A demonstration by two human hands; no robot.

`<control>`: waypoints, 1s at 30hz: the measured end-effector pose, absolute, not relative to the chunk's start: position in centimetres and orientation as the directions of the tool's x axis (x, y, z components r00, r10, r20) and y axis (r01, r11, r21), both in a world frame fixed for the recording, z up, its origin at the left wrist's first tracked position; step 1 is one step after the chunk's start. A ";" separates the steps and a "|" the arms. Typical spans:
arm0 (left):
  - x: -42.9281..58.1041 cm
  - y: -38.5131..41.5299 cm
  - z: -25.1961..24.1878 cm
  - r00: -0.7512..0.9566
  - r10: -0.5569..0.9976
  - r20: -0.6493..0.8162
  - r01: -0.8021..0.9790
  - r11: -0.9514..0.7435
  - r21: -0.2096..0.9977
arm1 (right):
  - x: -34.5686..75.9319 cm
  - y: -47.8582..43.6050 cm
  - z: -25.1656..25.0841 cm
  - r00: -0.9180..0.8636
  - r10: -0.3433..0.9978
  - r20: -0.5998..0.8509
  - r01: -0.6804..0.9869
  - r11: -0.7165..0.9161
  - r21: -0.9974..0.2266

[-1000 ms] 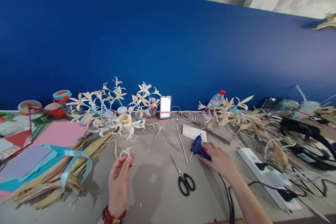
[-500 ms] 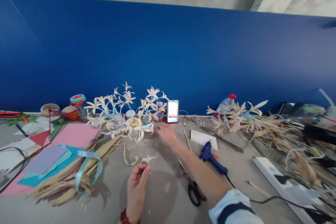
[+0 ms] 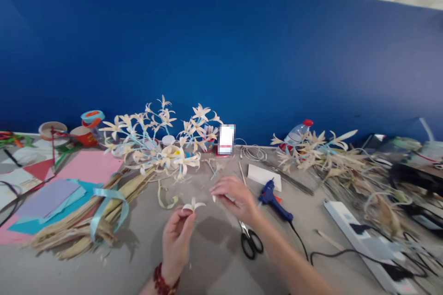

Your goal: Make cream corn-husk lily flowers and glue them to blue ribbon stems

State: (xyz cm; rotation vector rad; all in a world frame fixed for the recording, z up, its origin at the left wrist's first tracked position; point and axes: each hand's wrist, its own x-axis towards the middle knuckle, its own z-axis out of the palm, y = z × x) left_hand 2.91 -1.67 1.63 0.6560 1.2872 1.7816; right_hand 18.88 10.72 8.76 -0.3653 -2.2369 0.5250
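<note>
Between the thumb and fingers of my left hand (image 3: 177, 237) is a small cream flower (image 3: 194, 205), its petals spread outward above the fingertips. My right hand (image 3: 239, 199) is just to its right, fingers pinched on a small pale petal-like piece (image 3: 213, 198) that pokes out below the fingertips. The two hands are a short way apart over the grey table. Black-handled scissors (image 3: 252, 243) lie below my right wrist, their blades partly hidden. A curled pale strip (image 3: 166, 198) rests beyond my left hand.
Branches of cream flowers (image 3: 152, 147) stand at the back left. A blue glue gun (image 3: 275, 200) and a white power strip (image 3: 360, 239) with cords lie to the right. Ribbon-tied dried husks (image 3: 83, 226) and coloured paper (image 3: 93, 166) cover the left. A phone (image 3: 226, 139) stands behind.
My right hand has drawn back from near the phone towards my left hand, now with a small pale piece in its fingers. My left hand still holds the flower. The view has tilted slightly.
</note>
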 end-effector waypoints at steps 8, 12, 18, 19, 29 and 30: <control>4.0 -2.0 4.9 -0.459 0.885 -0.078 -0.440 -0.150 0.886 | 21.0 6.5 9.2 -0.492 0.496 0.716 0.048 0.836 -0.547; 4.1 -2.2 5.7 -0.392 0.912 -0.121 -0.524 -0.113 0.844 | 21.7 6.0 9.0 -0.487 0.419 0.766 0.032 0.885 -0.464; 5.1 -2.3 6.3 -0.172 0.976 -0.132 -0.615 -0.002 0.788 | 21.6 5.1 8.8 -0.512 0.448 0.733 0.122 0.883 -0.454; 5.3 -2.2 6.4 -0.146 0.980 -0.134 -0.626 0.013 0.780 | 21.5 5.0 8.7 -0.509 0.465 0.725 0.142 0.876 -0.461; 5.7 -1.8 7.0 -0.062 0.990 -0.124 -0.718 0.042 0.695 | 21.1 4.1 8.1 -0.439 0.548 0.712 0.167 0.828 -0.535; 5.7 -1.8 7.0 -0.048 0.991 -0.125 -0.724 0.052 0.687 | 21.1 4.1 8.1 -0.442 0.546 0.712 0.170 0.830 -0.531</control>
